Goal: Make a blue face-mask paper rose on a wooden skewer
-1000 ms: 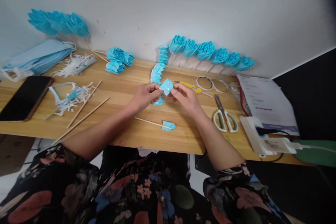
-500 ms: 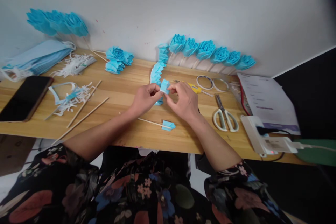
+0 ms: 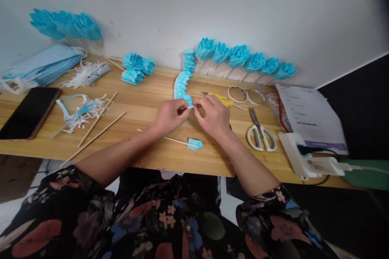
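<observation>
My left hand [image 3: 171, 116] pinches a small folded blue petal piece [image 3: 190, 102] between thumb and fingers. The fingertips of my right hand [image 3: 212, 116] close on its right edge; most of the piece is hidden behind the fingers. Just beyond my hands, a curving row of overlapping blue petal pieces [image 3: 181, 85] runs toward the wall. Below my hands lies a thin wooden stick [image 3: 176, 141] with a blue petal piece [image 3: 195, 144] at its right end.
Blue flowers on sticks [image 3: 238, 56] lean on the wall. Right of my hands are a yellow hot glue gun [image 3: 221, 99], tape rolls [image 3: 237, 94], scissors [image 3: 261, 131] and a power strip [image 3: 293, 153]. Leftward lie loose sticks [image 3: 97, 119], face masks [image 3: 45, 68] and a phone [image 3: 30, 113].
The petal piece, earlier held up and plainly visible, is now lower and turned nearly edge-on between my fingers. My hands stay in nearly the same place over the table.
</observation>
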### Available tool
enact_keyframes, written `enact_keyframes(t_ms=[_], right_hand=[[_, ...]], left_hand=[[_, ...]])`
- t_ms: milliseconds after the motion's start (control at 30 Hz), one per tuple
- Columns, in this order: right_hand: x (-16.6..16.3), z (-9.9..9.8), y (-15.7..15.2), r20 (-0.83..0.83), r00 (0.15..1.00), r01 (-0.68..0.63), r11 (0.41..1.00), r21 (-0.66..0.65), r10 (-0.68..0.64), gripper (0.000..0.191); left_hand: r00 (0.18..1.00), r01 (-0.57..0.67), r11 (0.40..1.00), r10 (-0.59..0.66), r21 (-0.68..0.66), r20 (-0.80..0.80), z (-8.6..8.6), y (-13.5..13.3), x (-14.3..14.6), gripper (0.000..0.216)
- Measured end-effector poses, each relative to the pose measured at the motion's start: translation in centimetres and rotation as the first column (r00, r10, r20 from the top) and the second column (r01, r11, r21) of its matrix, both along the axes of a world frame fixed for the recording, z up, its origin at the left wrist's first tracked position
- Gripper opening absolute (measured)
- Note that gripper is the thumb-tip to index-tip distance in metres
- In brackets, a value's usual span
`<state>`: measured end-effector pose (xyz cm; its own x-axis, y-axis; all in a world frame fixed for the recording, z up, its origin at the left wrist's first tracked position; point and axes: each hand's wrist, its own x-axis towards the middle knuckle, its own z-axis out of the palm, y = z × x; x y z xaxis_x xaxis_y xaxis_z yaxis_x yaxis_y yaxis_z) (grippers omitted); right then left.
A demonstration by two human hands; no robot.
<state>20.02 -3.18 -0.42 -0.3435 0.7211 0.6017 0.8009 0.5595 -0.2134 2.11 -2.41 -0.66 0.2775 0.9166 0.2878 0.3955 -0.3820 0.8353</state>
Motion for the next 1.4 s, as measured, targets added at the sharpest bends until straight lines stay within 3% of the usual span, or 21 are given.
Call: enact_keyframes(t_ms=[167, 333, 433, 500, 600, 767, 967, 1033, 1200, 1400], right_hand=[[-0.4, -0.3, -0.1, -0.074, 0.995, 0.06, 0.998, -0.012, -0.061, 0.01], [-0.7, -0.7, 0.3, -0.343, 0.925, 0.075, 0.964, -0.257, -0.163, 0.008], [-0.6, -1.0, 0.8, -0.553, 0.811, -0.08, 0.899, -0.431, -0.193, 0.009], [-0.4, -1.1, 1.0, -0.658, 0.729, -0.206, 0.855, -0.475, -0.19, 0.009], [-0.4, -1.0, 0.9, -0.691, 0.706, -0.233, 0.869, -0.436, -0.157, 0.01], [-0.7, -0.7, 0.3, -0.541, 0.838, -0.091, 0.955, -0.281, -0.079, 0.006], [-0.7, -1.0, 0.1, -0.388, 0.922, -0.069, 0.988, -0.139, 0.01, 0.005], [-0.7, -1.1, 0.1, -0.388, 0.921, -0.047, 0.99, -0.133, -0.008, 0.003], [-0.8, -1.3, 0.1, -0.428, 0.903, -0.038, 0.984, -0.173, -0.04, 0.026], [-0.6, -0.8, -0.1, -0.462, 0.886, -0.048, 0.983, -0.179, -0.041, 0.024]], left_hand=[[1.0, 0.008, 1.0, -0.007, 0.027, -0.028, 0.1, -0.1, 0.0, 0.025], [1.0, 0.009, 0.999, -0.009, 0.045, -0.01, -0.2, -0.2, 0.1, 0.023], [0.999, -0.01, 1.0, 0.01, 0.009, 0.054, -0.3, -0.1, 0.1, 0.022], [0.992, -0.025, 0.999, 0.031, -0.045, 0.126, -0.3, 0.0, 0.0, 0.022], [0.982, -0.008, 0.995, 0.027, -0.103, 0.188, -0.3, 0.3, -0.1, 0.023], [0.998, 0.02, 0.995, -0.013, -0.097, 0.064, -0.2, 0.5, -0.2, 0.021], [1.0, 0.009, 1.0, -0.009, -0.027, -0.017, -0.3, 0.5, -0.3, 0.026], [0.999, 0.013, 1.0, -0.013, -0.012, -0.034, -0.3, 0.4, -0.3, 0.03], [0.997, -0.01, 1.0, 0.009, -0.01, -0.083, -0.4, 0.2, -0.1, 0.036], [0.994, -0.026, 1.0, 0.024, -0.016, -0.107, -0.4, 0.3, -0.2, 0.034]])
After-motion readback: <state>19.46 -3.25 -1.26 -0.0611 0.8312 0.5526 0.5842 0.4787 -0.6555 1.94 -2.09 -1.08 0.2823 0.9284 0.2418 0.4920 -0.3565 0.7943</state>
